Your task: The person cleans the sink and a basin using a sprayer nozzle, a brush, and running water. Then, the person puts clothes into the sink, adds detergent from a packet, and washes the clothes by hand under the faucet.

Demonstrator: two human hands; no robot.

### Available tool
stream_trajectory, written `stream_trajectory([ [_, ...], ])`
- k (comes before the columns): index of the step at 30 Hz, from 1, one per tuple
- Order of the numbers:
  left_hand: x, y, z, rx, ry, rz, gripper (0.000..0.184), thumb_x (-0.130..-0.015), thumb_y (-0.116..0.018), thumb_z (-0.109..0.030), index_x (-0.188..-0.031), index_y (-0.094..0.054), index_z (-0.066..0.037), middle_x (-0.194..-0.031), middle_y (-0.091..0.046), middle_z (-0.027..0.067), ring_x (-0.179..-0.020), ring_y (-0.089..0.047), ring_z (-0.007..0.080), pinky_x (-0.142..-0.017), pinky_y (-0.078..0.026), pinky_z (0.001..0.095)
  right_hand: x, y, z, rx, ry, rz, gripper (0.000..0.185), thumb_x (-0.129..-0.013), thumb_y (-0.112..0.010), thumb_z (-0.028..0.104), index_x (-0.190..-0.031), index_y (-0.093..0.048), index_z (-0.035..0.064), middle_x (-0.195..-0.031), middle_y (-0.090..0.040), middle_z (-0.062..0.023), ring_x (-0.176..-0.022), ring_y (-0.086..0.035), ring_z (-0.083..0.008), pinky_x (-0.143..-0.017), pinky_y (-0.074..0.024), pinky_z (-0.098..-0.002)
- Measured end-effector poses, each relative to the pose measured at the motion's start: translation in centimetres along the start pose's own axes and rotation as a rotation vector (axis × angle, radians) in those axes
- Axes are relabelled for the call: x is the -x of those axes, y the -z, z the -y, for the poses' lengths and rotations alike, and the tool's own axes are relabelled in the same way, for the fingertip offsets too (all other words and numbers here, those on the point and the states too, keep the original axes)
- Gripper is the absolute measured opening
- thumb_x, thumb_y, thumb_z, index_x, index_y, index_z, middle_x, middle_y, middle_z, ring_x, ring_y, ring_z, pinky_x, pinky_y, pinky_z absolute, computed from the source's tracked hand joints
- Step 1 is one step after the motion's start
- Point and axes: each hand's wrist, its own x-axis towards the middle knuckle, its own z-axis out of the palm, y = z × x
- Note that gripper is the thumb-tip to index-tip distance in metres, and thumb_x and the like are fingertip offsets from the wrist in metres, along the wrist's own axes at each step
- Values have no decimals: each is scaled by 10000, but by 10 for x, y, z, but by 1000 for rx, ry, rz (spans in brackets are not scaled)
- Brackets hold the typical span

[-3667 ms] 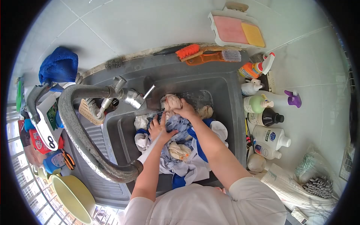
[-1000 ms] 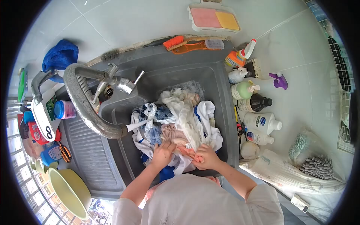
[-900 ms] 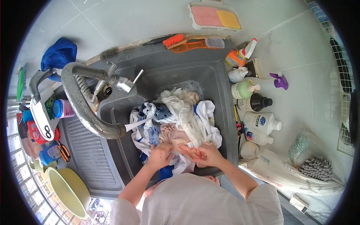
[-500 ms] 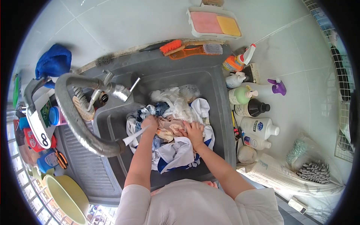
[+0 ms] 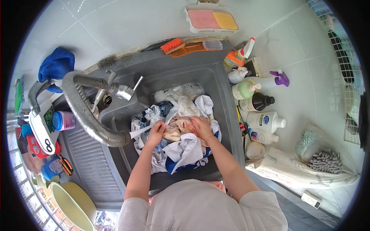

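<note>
Running water (image 5: 139, 132): thin white stream leaving the mouth of the curved metal faucet (image 5: 89, 121), directed at the left part of the pile, just beside the left hand.
Laundry (image 5: 172, 134): tangled heap lying in the grey sink (image 5: 179, 75), partly between the two hands.
Left hand (image 5: 155, 132): on the left part of the heap, fingers bent; cannot tell whether cloth is gripped.
Right hand (image 5: 202, 126): back upward, laid over the pinkish cloth (image 5: 184, 124), fingers curved; grip on it cannot be told.
White-and-blue garment (image 5: 181, 149): crumpled, on the near side of the heap.
Sheer white cloth (image 5: 185, 104): bunched at the far side, beside foam (image 5: 192, 89).
Brushes (image 5: 189, 49): lying on the back ledge.
Bottles (image 5: 264, 120): in a row along the sink's right side.
Yellow-green basin (image 5: 73, 208): tilted, lower left.
</note>
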Motion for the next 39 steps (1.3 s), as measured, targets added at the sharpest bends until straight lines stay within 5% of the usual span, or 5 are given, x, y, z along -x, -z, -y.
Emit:
stream_trajectory([
  [21,87,90,-135,880,58,-313,210,-911,-608,-71,-1029,-454,-151,-945,-571,-46,-833,-545,49,-708,-433,210,-28,51,82,307,68,203,164,-753,-696,206,-879,-615,140,-880,-648,-31,-878,-612,-240,-857,-304,-431],
  [29,74,44,-144,1501,148,-153,357,-893,-556,9,-1202,-456,-139,-1144,-609,49,-1098,-579,193,-928,-480,447,-31,51,87,-41,254,97,236,-771,-642,147,-1006,-641,132,-1014,-629,-61,-1063,-549,-258,-904,-380,-438],
  [31,66,20,-124,1409,168,-131,343,-908,-591,-92,-1223,-459,-127,-1180,-600,55,-1125,-575,208,-934,-474,470,-21,23,69,86,240,162,319,-777,-631,141,-1095,-617,130,-1068,-619,-85,-1063,-555,-285,-928,-399,-428],
  [36,84,-22,-89,-673,-32,128,534,-793,-714,-345,-1213,-516,-82,-1120,-631,171,-1168,-549,277,-989,-356,608,-1,38,96,111,125,295,283,-773,-614,100,-1055,-621,129,-1057,-634,-89,-997,-593,-270,-924,-366,-456],
  [39,85,-19,-85,-561,227,376,540,-735,-755,-354,-1180,-581,-103,-1049,-644,204,-1190,-521,301,-993,-334,624,15,61,106,89,145,306,278,-751,-632,59,-1022,-603,110,-1010,-632,-97,-944,-605,-291,-857,-412,-441],
])
